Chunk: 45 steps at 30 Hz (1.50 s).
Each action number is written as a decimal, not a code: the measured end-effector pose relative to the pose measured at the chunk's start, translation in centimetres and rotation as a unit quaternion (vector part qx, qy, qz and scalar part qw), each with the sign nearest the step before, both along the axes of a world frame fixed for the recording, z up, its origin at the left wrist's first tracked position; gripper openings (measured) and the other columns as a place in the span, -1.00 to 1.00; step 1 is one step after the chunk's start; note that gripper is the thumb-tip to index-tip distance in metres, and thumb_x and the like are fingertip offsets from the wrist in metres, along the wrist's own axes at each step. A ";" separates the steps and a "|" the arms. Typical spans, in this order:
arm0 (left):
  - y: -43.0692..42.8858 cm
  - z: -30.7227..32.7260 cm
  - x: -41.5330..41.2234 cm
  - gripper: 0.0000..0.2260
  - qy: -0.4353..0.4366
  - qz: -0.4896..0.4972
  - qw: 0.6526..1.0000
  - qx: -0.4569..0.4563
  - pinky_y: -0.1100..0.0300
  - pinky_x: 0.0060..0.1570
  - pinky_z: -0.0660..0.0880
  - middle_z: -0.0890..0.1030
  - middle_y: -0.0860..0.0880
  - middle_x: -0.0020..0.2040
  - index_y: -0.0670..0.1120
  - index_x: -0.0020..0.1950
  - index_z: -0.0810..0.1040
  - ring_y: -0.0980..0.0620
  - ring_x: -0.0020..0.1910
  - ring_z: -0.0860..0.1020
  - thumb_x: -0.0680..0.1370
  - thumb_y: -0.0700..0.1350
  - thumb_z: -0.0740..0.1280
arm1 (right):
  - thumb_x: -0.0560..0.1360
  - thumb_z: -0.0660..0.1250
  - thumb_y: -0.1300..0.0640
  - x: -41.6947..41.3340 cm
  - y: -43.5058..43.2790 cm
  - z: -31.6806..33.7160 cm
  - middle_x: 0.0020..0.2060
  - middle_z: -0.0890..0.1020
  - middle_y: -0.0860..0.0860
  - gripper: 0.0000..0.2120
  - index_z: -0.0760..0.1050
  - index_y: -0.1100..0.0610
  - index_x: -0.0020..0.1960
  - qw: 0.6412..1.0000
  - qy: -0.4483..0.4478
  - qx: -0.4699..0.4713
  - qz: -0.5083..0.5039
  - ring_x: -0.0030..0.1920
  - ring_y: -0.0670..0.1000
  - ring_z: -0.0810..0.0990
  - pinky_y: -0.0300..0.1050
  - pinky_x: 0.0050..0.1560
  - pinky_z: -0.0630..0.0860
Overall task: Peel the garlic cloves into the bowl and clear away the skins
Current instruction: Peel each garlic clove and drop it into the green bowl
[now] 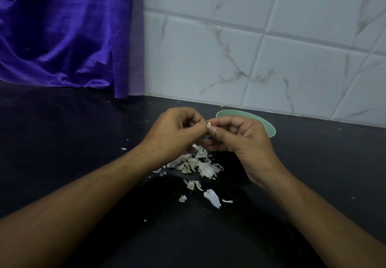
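**Fig. Peeling stage, head view.** We see both forearms reach in over the dark bench (pixel 62 152). The left grip (pixel 177 130) is closed: thumb & curled fingers pinch a small garlic clove (pixel 208 124), of which only a pale tip shows betw. the two hands. The right grip (pixel 242 140) is likewise clamped on the same clove, thumb & forefinger nipping at its tip, presumably to catch the skin's edge & pull it off. We judge that one hand steadies while the other strips.

The clove is held in the air, just in front of the green bowl (pixel 270 128), which stands at the back of the bench near the tiled wall (pixel 271 48). This probably keeps the drop short once the clove is bare. The right grip hides most of the bowl, so we cannot tell its contents.

Beneath the hands lies a heap of skins (pixel 200 163), w/ a few larger flakes (pixel 212 198) scattered nearer the person. Working above the heap lets waste fall in one place, which should ease the clearing; that step is not yet done. A purple curtain (pixel 62 27) hangs at left, well apart from the work.
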<state>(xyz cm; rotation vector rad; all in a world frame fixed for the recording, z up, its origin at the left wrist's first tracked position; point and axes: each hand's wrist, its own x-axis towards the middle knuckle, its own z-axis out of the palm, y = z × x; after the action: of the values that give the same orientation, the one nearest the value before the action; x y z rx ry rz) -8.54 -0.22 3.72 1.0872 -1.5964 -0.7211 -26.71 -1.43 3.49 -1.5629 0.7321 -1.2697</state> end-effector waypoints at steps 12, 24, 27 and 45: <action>0.2 0.2 0.5 -0.77 -0.043 0.058 0.996 -0.043 -0.19 -0.24 0.66 0.66 -0.13 -0.27 -0.11 -0.18 0.63 -0.19 -0.25 0.66 0.64 -0.13 0.30 | 0.58 0.37 0.33 -0.5 -0.6 0.5 -0.08 0.72 0.16 -0.84 0.61 0.24 0.14 0.996 -0.068 0.065 0.006 -0.18 0.07 0.72 -0.08 -0.17 0.68; -0.5 -0.2 0.9 -0.84 -0.094 0.071 0.992 -0.049 0.19 -0.28 0.57 0.66 0.12 -0.27 0.04 -0.12 0.64 0.18 -0.38 0.57 0.49 -0.22 0.50 | 0.58 0.37 0.35 -0.5 -0.2 0.6 -0.13 0.72 0.17 -0.85 0.58 0.29 0.15 1.000 -0.013 0.015 -0.013 -0.25 0.09 0.70 -0.02 -0.18 0.70; -0.5 -0.2 0.8 -0.81 -0.103 0.077 0.990 -0.061 0.25 -0.29 0.56 0.68 0.07 -0.23 0.05 -0.06 0.67 0.14 -0.37 0.59 0.51 -0.26 0.44 | 0.60 0.37 0.33 -0.4 -0.1 0.7 -0.16 0.71 0.17 -0.91 0.57 0.28 0.09 1.000 -0.018 0.014 -0.015 -0.27 0.10 0.70 0.00 -0.18 0.70; -1.8 -1.0 2.3 -0.80 -0.231 0.155 0.959 -0.049 0.03 -0.11 0.63 0.67 0.19 -0.30 0.13 -0.18 0.69 0.20 -0.26 0.62 0.56 0.19 0.43 | 0.54 0.50 0.18 -4.6 -4.3 0.7 -0.12 0.75 -0.09 -0.94 0.73 0.09 0.00 0.915 0.147 -0.223 -0.304 -0.02 -0.12 0.70 -0.07 0.13 0.61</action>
<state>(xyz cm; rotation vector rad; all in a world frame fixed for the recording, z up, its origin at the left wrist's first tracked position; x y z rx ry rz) -6.22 -2.03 2.75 1.4637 -1.7651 -0.1795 -31.33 -5.73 4.15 -2.0114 1.2556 -1.7638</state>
